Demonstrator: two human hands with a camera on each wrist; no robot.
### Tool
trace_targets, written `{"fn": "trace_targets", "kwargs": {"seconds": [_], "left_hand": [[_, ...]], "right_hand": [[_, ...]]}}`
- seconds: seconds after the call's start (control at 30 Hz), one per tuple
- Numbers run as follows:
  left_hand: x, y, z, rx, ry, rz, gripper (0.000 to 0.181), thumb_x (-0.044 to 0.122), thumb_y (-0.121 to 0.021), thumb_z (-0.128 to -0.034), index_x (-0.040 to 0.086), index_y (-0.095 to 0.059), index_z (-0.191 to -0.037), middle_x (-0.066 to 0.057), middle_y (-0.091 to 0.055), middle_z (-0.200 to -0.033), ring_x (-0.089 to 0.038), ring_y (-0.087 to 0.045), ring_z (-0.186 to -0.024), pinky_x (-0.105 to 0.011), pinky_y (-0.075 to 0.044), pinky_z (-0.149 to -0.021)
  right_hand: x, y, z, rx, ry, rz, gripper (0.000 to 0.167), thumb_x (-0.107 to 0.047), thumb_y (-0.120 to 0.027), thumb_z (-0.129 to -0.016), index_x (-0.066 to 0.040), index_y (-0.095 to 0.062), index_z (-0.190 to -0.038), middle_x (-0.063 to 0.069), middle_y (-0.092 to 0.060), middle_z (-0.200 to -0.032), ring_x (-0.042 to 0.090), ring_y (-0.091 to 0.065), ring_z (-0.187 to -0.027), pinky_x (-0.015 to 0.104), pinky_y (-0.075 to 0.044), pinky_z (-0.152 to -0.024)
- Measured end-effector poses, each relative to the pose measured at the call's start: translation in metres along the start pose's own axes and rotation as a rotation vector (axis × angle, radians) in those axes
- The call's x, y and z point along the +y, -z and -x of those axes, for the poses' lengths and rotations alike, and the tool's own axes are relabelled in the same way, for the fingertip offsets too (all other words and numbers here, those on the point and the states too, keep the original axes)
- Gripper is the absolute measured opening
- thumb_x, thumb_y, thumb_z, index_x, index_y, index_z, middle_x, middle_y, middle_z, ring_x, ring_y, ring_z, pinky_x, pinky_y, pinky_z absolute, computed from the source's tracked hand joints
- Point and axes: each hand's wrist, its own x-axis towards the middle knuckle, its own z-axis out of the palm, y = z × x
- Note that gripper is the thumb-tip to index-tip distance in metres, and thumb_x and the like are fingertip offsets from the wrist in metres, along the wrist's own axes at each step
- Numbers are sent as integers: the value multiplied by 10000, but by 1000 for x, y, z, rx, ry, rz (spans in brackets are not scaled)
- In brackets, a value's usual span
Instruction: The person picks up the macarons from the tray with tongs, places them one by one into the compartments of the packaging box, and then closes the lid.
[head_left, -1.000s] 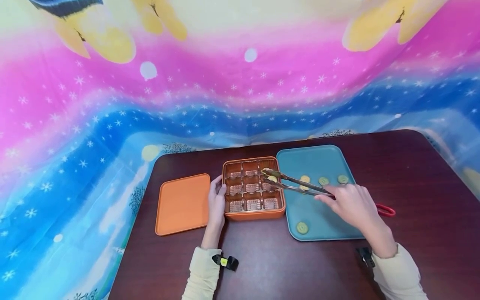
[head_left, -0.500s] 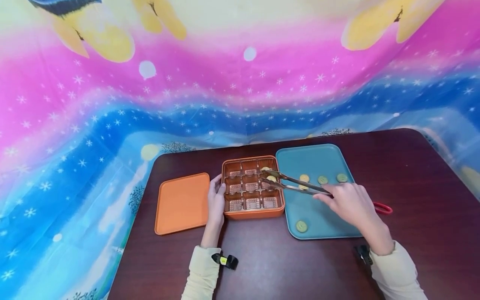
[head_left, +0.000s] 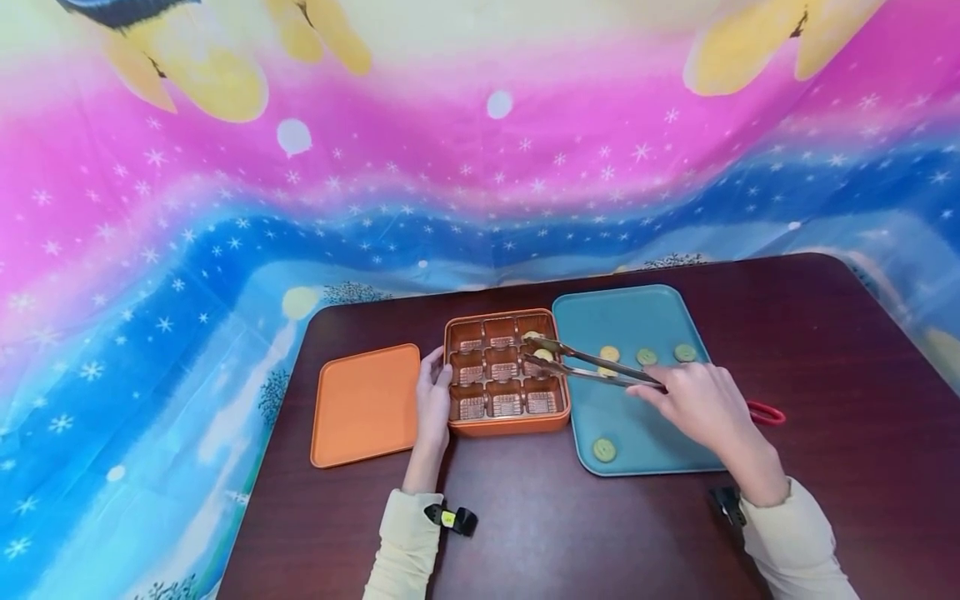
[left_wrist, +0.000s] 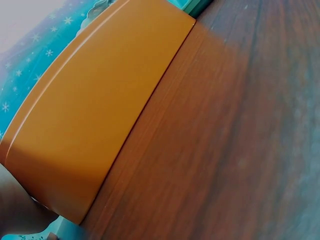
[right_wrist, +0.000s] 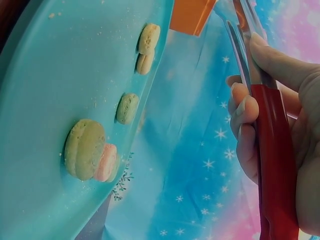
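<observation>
Orange lid [head_left: 366, 408]: flat, near the left edge of the desk [head_left: 517, 517]. Left hand [head_left: 432, 400]: released, laid against the left wall of the orange box [head_left: 510, 428]. The box stands open toward the desk's far edge, fitted with nine compartments. A pale macaron [head_left: 533, 335] sits in the far-right compartment; a yellow macaron [head_left: 543, 356] shows at the middle-right one, between the arms of the tongs [right_wrist: 276, 155]. Whether the tips grip either cannot be determined. Teal tray [head_left: 622, 321]: just beside the box's right wall. Two yellow macarons [head_left: 610, 355] lie near its middle, a green macaron [head_left: 604, 451] at its near-left corner, two green macarons [head_left: 647, 357] toward its right edge. Right hand [head_left: 701, 404]: grasping the tongs above the tray.
</observation>
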Motion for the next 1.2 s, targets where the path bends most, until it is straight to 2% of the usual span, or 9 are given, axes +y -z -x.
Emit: {"fn": "trace_targets", "kwargs": {"seconds": [0.13,0.23,0.43,0.5,0.57,0.77,0.97,1.03,1.2], "left_hand": [[-2,0,-1,3,-1,7,397,59,-440,-1095,-5,-477,-1486,-237,-533,-1449,-359,-476,-1358,-541,-367,-1113],[-1,0,-1,0,4,11,394,57,-440,-1096,-5,-479,-1482,-235,-533,-1449,-357,-475,-1359,-542,-368,-1113],[1,-2,-4,1,-1,9,389,52,-440,-1095,8,-487,-1480,-223,-535,-1449,-340,-476,-1358,-512,-374,-1112],[2,-2,-4,-2,-3,2,392,56,-440,-1094,12,-487,-1481,-219,-537,-1445,-336,-479,-1353,-509,-378,-1108],[2,-1,-4,-3,0,-2,393,58,-438,-1095,12,-484,-1482,-216,-536,-1447,-335,-479,-1354,-510,-379,-1108],[0,0,-2,5,3,-6,395,60,-430,-1097,6,-479,-1485,-231,-533,-1447,-355,-475,-1358,-538,-370,-1115],[1,-1,-2,-4,-2,-1,395,62,-435,-1096,5,-479,-1485,-225,-537,-1446,-346,-479,-1355,-525,-369,-1116],[0,-1,-2,-3,-1,2,397,60,-433,-1097,2,-475,-1487,-229,-534,-1447,-350,-479,-1353,-527,-370,-1114],[-1,-1,-2,-8,-5,5,399,58,-428,-1098,0,-470,-1491,-229,-526,-1456,-354,-472,-1363,-539,-367,-1117]], "right_hand": [[1,0,0,2,-3,-4,553,-593,-463,-864,-107,-725,-840,-90,-287,-549,106,-288,-479,274,-273,-422],[1,0,1,2,-4,-4,604,-614,-424,-867,-97,-736,-857,-89,-285,-546,106,-287,-476,275,-270,-421],[2,0,-1,17,2,-2,439,-521,-665,-863,-88,-739,-859,-88,-290,-548,108,-290,-475,276,-274,-422],[2,0,-1,17,-1,-4,426,-515,-668,-856,-93,-729,-843,-88,-290,-548,106,-288,-472,276,-276,-422],[2,0,-1,8,-4,-7,474,-547,-576,-855,-97,-724,-837,-89,-288,-547,102,-286,-471,273,-278,-423],[2,-1,-1,3,-2,-15,475,-562,-552,-865,-117,-709,-814,-92,-289,-550,102,-290,-478,273,-277,-426],[4,-1,-1,23,4,-13,691,-688,-353,-906,-107,-717,-825,-95,-278,-546,100,-277,-468,275,-258,-420],[4,-1,-1,16,1,-15,627,-667,-452,-917,-107,-718,-826,-94,-280,-546,99,-276,-466,275,-260,-420],[3,-1,0,-13,-24,-11,501,-575,-632,-858,-86,-738,-875,-88,-293,-540,97,-283,-457,279,-276,-422]]}}
